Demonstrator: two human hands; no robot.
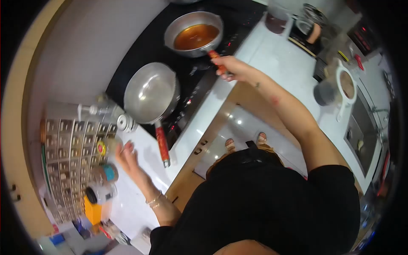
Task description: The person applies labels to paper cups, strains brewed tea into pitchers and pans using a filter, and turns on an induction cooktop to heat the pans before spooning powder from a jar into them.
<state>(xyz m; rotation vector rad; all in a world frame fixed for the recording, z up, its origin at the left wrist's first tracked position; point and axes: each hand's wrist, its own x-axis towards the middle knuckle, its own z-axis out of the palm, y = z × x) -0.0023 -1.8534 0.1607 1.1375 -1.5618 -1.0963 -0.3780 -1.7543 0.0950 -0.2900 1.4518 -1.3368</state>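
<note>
My right hand is closed around the red handle of a metal saucepan that holds amber liquid on the black cooktop. Nearer to me on the same cooktop rests a second metal saucepan, with no contents visible and its red handle jutting over the counter. Over the left counter, my left hand holds nothing, its slightly blurred fingers stretched out. A jar with a yellow lid is closest to those fingers; whether they touch it I cannot tell.
A drawer organiser, a pump bottle, a white-capped bottle and a dark-lidded jar line the left side. Rightward stand a pitcher, a dark-filled jug, a white-rimmed strainer and a sink.
</note>
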